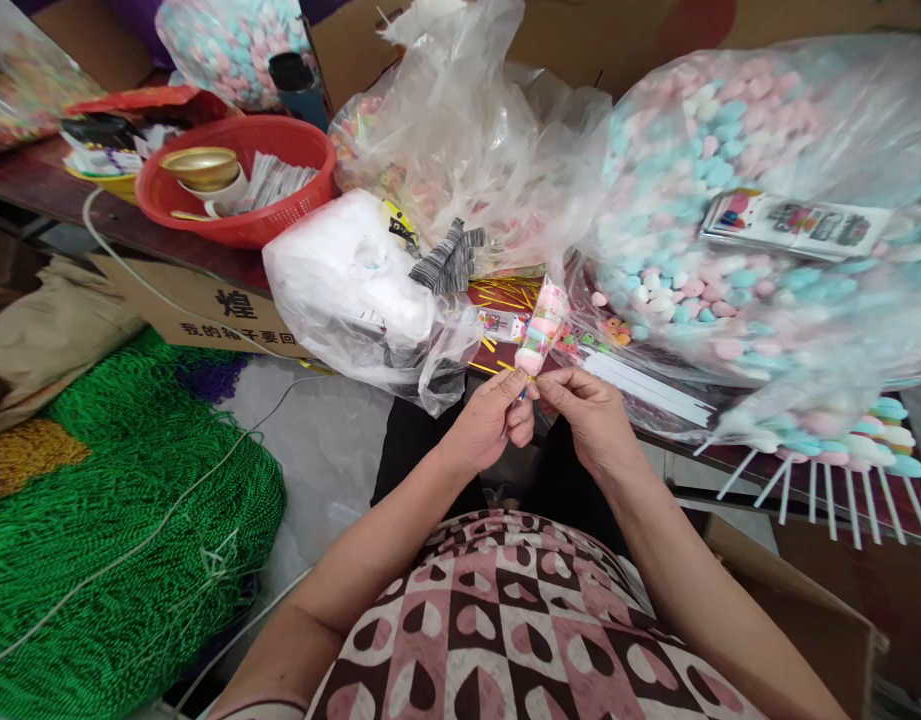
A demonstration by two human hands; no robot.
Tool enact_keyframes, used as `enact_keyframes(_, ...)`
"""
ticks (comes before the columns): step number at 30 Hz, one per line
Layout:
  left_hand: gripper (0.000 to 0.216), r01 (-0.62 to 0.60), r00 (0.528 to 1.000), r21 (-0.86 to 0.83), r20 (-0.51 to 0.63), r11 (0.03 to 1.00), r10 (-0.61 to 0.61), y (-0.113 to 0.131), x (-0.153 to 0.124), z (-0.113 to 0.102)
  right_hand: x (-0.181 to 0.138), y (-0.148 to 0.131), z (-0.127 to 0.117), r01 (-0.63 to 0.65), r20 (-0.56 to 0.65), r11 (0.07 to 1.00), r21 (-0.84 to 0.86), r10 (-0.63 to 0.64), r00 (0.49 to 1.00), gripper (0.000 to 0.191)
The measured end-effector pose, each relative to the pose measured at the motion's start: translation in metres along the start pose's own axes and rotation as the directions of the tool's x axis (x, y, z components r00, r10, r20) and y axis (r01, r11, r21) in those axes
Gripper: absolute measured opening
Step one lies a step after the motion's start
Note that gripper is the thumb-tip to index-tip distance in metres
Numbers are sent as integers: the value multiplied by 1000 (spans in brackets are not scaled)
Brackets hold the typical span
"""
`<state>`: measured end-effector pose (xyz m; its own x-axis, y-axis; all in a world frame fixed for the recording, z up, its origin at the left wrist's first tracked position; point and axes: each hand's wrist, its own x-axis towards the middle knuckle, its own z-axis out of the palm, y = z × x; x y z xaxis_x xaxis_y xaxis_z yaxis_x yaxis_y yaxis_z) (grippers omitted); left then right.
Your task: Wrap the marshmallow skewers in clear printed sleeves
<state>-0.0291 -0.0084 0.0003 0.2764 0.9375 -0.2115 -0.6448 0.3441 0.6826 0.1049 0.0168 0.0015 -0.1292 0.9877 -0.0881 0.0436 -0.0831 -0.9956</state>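
Note:
Both hands meet over my lap, in front of the table edge. My left hand and my right hand pinch the lower end of a wrapped marshmallow skewer, a stack of pink, white and blue pieces in clear film that tilts up and to the right. The fingers of both hands are closed around its base, where the stick is hidden. A row of finished skewers lies at the right with white sticks pointing toward me.
A huge clear bag of pastel marshmallows fills the right, with a printed card on top. Crumpled plastic bags sit centre, a red basket with a gold bowl back left, green cord bundles at left, and a cardboard box by my right arm.

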Motion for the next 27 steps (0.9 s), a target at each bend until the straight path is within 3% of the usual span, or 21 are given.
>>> enact_keyframes(4,35,148,983,-9,112,989,-146,7,-8,-2,-1,0,-7,-27,104,996,83,18,994,28)
enact_keyframes(7,31,268,944,-47,213,962,-252,11,-14,0,-4,-4,-12,-56,197,984,166,23,980,26)
enact_keyframes(10,31,363,903,-93,281,927,-325,11,-16,1,-7,-7,-15,-97,344,971,217,17,939,45)
enact_keyframes(13,32,407,883,-116,303,906,-358,8,-15,1,-7,-4,-17,-132,468,961,241,4,884,39)
enact_keyframes(18,30,390,896,-136,282,911,-342,-1,-11,0,-4,8,-18,-145,352,948,285,38,935,24)
enact_keyframes(23,38,319,937,-114,190,941,-294,-8,-8,6,-2,14,-15,-112,159,941,320,63,985,26)
enact_keyframes(27,40,279,953,-104,156,954,-262,-9,-6,7,-3,15,-10,-66,57,940,333,50,997,29)
